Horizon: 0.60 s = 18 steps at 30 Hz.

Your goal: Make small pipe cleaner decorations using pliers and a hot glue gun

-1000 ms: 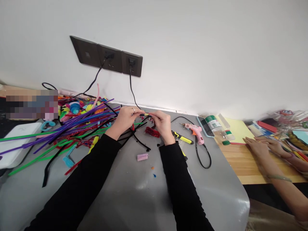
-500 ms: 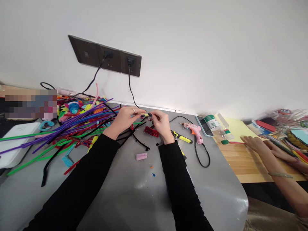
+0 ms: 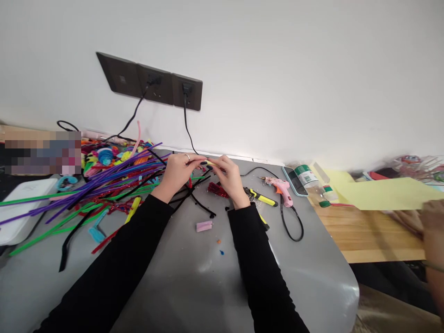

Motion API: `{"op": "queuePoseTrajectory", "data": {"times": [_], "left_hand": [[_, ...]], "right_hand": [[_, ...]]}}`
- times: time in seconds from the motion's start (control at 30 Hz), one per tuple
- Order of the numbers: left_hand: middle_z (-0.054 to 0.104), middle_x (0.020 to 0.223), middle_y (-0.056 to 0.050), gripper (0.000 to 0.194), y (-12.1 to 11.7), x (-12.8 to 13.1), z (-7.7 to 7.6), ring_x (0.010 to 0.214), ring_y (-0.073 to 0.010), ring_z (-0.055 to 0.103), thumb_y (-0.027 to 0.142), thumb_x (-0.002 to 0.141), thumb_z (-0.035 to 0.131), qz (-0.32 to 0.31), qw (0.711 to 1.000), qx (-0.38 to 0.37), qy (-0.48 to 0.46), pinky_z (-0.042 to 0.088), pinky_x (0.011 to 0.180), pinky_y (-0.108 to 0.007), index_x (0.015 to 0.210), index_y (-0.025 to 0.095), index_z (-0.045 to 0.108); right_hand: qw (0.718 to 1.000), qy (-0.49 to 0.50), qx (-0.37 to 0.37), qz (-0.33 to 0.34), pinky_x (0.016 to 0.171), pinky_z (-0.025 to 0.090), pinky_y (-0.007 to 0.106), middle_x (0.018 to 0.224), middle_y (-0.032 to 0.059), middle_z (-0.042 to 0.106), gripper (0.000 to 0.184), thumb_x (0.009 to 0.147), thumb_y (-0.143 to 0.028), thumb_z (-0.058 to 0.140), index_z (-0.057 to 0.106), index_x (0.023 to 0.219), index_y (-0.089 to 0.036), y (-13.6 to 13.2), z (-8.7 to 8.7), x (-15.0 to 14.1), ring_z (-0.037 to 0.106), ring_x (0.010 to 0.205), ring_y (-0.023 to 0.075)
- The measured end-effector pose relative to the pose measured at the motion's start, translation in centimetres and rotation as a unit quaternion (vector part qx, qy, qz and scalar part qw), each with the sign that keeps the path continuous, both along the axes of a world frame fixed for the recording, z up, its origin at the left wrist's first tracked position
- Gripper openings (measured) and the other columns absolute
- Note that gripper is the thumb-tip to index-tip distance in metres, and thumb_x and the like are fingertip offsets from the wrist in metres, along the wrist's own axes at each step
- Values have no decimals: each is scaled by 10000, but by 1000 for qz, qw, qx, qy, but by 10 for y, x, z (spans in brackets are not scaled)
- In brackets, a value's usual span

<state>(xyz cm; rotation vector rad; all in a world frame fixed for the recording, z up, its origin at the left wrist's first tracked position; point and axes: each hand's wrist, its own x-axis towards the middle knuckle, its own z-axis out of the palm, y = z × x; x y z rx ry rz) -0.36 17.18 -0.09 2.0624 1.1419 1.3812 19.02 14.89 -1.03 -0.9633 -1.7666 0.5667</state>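
My left hand (image 3: pixel 178 173) and my right hand (image 3: pixel 229 178) meet fingertip to fingertip above the far part of the grey table. Pinched between them is a small yellow piece (image 3: pixel 209 162), mostly hidden by the fingers; it looks like a short bit of pipe cleaner. Just below my right hand lies a red glittery pipe cleaner bundle (image 3: pixel 217 190). Black pipe cleaner strips (image 3: pixel 199 202) cross beneath both hands. Nearer to me rests a short pink fuzzy piece (image 3: pixel 204 226).
Purple, green and red pipe cleaners (image 3: pixel 104 178) heap at the left beside a white box (image 3: pixel 26 208). Rightward are a yellow-black cutter (image 3: pixel 265 198), a pink glue gun (image 3: pixel 282 188), a phone (image 3: pixel 294 181) and a bottle (image 3: pixel 310 180). Another person's hand (image 3: pixel 432 215) lifts yellow paper (image 3: pixel 385 194).
My two hands have drawn closer together around the yellow piece, the right fingers shifting slightly leftward. At the right, the other person's hand has moved right, raising the yellow paper's edge.
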Motion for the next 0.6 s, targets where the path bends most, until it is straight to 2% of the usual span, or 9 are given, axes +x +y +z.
{"op": "queuePoseTrajectory", "data": {"times": [0.17,0.37,0.47,0.6], "left_hand": [[805,768,-10,208,-2,3,-1,698,-193,766,271,909,641,-7,999,-45,-23,629,712,-286,954,219,838],[791,736,-39,283,-3,7,-2,662,-215,756,394,874,671,-23,985,-121,-118,656,680,-330,937,166,826],[789,748,-68,367,-1,7,-3,652,-221,750,487,838,722,-41,972,-167,-158,659,678,-349,922,141,812],[789,774,-100,520,1,7,-3,674,-230,752,620,799,750,-64,963,-187,-183,658,687,-361,928,117,794]], "right_hand": [[998,-42,39,-5,851,486,290,906,42,562,335,1049,-362,490,735,1256,-266,2,-5,1,567,875,174],[994,-83,66,-21,897,477,286,972,59,553,393,1054,-328,480,633,1414,-294,-1,-5,1,559,915,184],[991,-113,69,-36,874,475,276,948,57,545,395,1061,-326,465,629,1420,-313,-1,-6,2,547,888,184],[988,-129,75,-43,825,474,277,868,47,512,383,1065,-303,445,663,1381,-300,1,-8,1,527,832,188]]}}
